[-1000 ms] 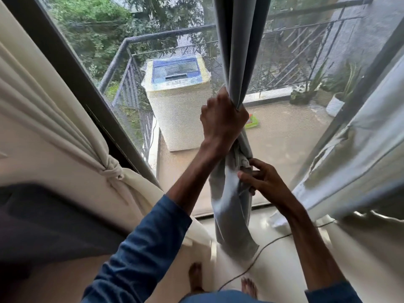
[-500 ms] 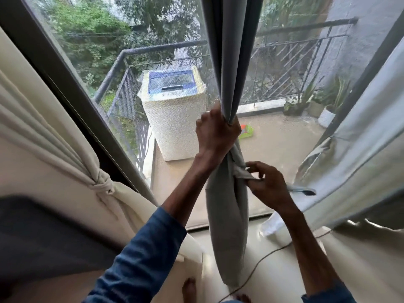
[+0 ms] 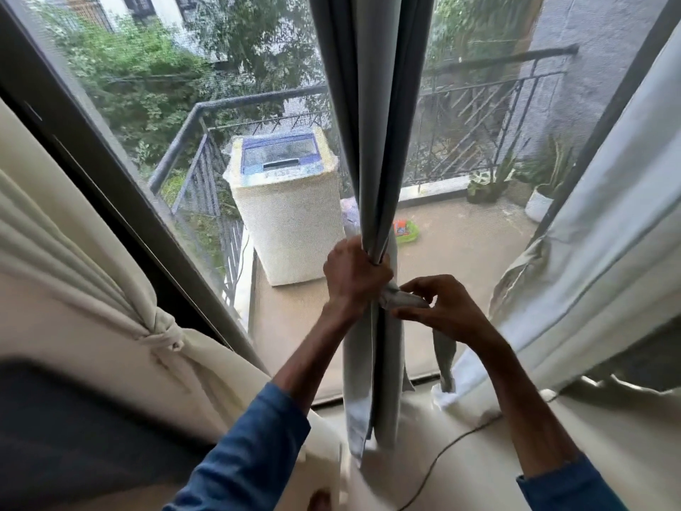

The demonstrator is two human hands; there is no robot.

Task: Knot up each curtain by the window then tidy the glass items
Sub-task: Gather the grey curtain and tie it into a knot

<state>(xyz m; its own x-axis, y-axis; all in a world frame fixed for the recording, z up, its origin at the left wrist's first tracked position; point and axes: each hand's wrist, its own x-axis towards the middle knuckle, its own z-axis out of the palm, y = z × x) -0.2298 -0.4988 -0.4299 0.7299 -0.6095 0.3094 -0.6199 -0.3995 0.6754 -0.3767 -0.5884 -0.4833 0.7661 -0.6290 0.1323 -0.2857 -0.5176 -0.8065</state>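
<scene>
So the grey curtain (image 3: 372, 105) hangs right down the middle of the window, bunched into a narrow column, its bottom end reaching the pale floor (image 3: 479, 473) inside the room. The left hand (image 3: 352, 278) grips that bunch about halfway down, fingers curled tight round the folds with the knuckles facing the camera. Just below and to the right of it, the right hand (image 3: 446, 315) pinches a loose strip of the same grey cloth between thumb and fingertips, drawn out sideways from the bunch. The other fingers are bent and a bit spread. A tail of that strip dangles under the right wrist. The two hands are nearly touching.

Over on the left, the cream curtain (image 3: 92, 271) is already tied, with a chunky knot (image 3: 164, 335) partway down and the rest spilling below it. On the right there's a pale curtain (image 3: 619, 234) hanging loose and unknotted, its hem puddled on the floor.

Both arms wear blue sleeves (image 3: 250, 455). A thin cable (image 3: 442, 455) snakes across the floor near the grey curtain's foot.

Outside, past the dark window frame (image 3: 92, 149), a balcony holds a washing machine (image 3: 291, 223), a small green thing (image 3: 405, 230) lying on the ground beside it, a metal railing (image 3: 239, 101) and a white plant pot (image 3: 538, 206) in the far corner.
</scene>
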